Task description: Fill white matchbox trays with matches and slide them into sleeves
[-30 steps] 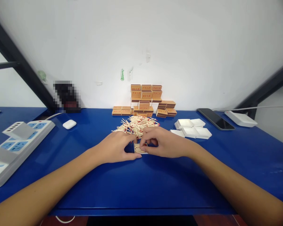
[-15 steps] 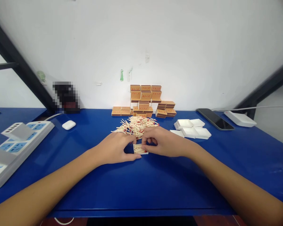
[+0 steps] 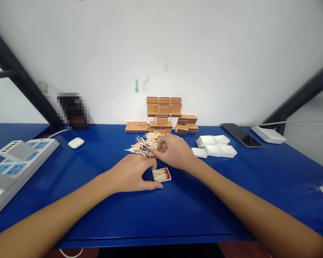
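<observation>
A small white matchbox tray, with several red-tipped matches inside, lies on the blue table. My left hand rests beside it, thumb along the near edge and index finger at the far left corner, steadying it between them. Beyond the tray is a heap of loose matches. My right hand reaches into the heap's right side with curled fingers, thumb and fingertips closing on matches there. Part of the heap is hidden behind this hand.
Orange matchboxes stand stacked against the wall. White trays lie to the right, near a phone and a white flat box. On the left are a power strip and a white earbud case.
My right hand has moved from the tray up to the match heap, uncovering the matches in the tray. The tray and my left hand have shifted slightly nearer, and the tray has turned a little.
</observation>
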The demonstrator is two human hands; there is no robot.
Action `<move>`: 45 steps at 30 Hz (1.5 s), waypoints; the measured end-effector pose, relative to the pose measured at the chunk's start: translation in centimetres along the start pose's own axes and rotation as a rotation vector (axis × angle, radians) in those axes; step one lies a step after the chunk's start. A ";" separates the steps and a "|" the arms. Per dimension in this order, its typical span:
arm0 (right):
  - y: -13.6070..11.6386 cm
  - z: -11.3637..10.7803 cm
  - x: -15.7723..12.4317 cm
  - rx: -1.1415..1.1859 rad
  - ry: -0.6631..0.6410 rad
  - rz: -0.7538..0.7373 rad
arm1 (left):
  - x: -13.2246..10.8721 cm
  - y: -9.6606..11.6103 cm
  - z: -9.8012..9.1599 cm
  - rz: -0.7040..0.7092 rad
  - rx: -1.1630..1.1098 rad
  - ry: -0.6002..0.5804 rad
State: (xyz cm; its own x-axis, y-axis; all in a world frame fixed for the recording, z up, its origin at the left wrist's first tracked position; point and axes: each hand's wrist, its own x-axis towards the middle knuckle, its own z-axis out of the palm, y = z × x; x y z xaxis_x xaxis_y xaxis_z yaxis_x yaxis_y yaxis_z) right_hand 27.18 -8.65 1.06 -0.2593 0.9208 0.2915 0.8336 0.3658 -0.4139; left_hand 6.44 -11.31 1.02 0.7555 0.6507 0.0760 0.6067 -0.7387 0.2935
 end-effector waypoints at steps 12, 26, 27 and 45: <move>0.5 -1.7 -0.1 -0.090 -0.185 -0.078 | -0.1 -0.2 0.1 0.010 0.025 0.019; 1.1 -3.7 -1.8 0.249 -0.448 -0.193 | 0.2 -1.1 0.0 -0.003 0.024 0.067; 0.9 -3.5 -2.0 0.226 -0.462 -0.212 | 0.2 -1.1 0.0 -0.001 0.025 0.069; 1.6 -4.4 -1.5 0.213 -0.395 -0.274 | 0.3 -0.9 -0.1 -0.013 0.020 0.060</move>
State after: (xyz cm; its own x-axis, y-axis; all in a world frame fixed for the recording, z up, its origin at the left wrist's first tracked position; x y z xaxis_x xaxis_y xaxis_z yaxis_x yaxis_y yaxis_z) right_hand 31.05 -10.07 3.78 -0.6523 0.7534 0.0827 0.6027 0.5818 -0.5462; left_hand 6.06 -10.45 0.91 0.7320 0.6689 0.1291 0.6214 -0.7333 0.2758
